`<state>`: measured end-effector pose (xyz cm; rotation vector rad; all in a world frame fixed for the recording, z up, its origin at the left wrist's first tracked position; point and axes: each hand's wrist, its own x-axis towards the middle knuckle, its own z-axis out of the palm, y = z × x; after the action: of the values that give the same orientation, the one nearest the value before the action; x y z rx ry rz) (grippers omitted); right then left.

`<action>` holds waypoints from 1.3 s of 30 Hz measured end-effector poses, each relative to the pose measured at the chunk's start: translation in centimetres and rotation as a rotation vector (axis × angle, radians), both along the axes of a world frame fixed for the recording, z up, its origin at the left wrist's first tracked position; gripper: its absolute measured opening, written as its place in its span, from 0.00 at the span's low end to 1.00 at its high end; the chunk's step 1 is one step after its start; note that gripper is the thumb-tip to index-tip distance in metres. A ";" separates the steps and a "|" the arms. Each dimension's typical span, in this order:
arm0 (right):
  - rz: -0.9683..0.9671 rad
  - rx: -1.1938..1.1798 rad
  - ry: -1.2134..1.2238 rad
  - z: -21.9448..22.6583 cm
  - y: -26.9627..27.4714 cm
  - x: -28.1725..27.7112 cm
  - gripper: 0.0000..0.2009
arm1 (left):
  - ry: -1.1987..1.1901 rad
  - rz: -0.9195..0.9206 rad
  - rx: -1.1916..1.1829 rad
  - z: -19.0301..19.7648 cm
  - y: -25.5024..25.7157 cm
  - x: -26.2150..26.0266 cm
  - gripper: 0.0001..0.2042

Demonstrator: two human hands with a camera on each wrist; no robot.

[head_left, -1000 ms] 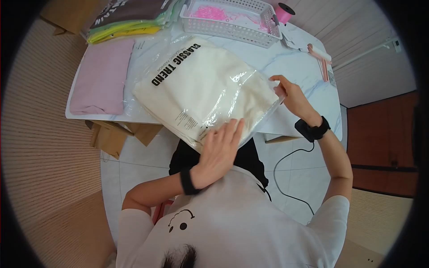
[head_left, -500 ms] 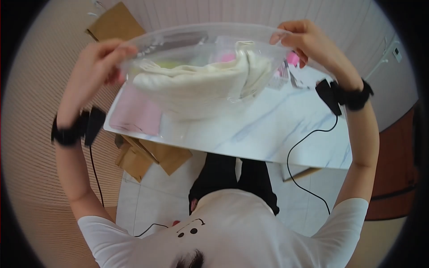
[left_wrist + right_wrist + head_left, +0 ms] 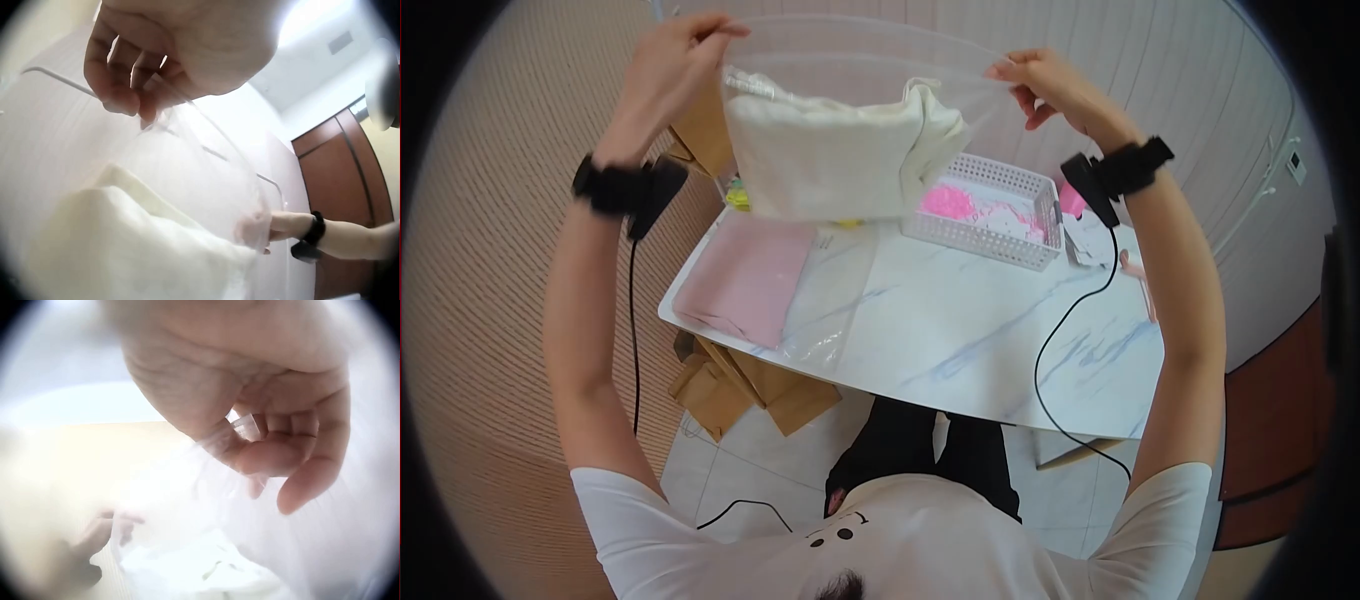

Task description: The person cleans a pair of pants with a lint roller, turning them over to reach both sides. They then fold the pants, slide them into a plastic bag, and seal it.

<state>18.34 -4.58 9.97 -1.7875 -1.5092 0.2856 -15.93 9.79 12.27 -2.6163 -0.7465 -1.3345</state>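
Note:
A clear plastic bag point(image 3: 850, 42) hangs in the air above the far side of the table, with a folded cream garment point(image 3: 820, 150) inside it. My left hand point(image 3: 672, 75) pinches the bag's upper left corner between thumb and fingers. At the upper right corner, my right hand point(image 3: 1062, 92) pinches the film in the same way. The bag's top edge is stretched between both hands. In the left wrist view, the cream garment point(image 3: 131, 237) sits low in the bag beneath the left fingers. Beside the right thumb, the right wrist view shows the gathered film point(image 3: 212, 465).
A pink folded garment point(image 3: 745, 275) lies at the left of the marble-patterned table point(image 3: 990, 340). A white basket point(image 3: 985, 240) with pink shreds stands at the back right, near a pink spool point(image 3: 1071, 200). Brown paper bags point(image 3: 710, 398) lie below the table's left side.
The bag with the cream garment was lying at the table's near edge. Both hands took its top corners, lifted it upright and carried it farther up and away.

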 end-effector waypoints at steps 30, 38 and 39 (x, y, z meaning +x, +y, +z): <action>-0.246 -0.546 0.813 -25.3 -19.5 -11.8 0.16 | 0.551 -0.698 -0.528 -25.5 -17.2 7.0 0.41; -0.250 -0.241 1.147 -28.4 -19.3 -10.9 0.15 | 0.740 -0.779 -0.480 -29.1 -17.9 11.4 0.40; -0.288 -0.166 1.108 -29.0 -19.2 -11.1 0.15 | 0.709 -0.804 -0.469 -29.9 -17.6 11.8 0.38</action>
<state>7.24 -23.80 -19.06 -1.4862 -0.4449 1.0590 -4.13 -7.81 -17.65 -3.5963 0.1610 -0.1654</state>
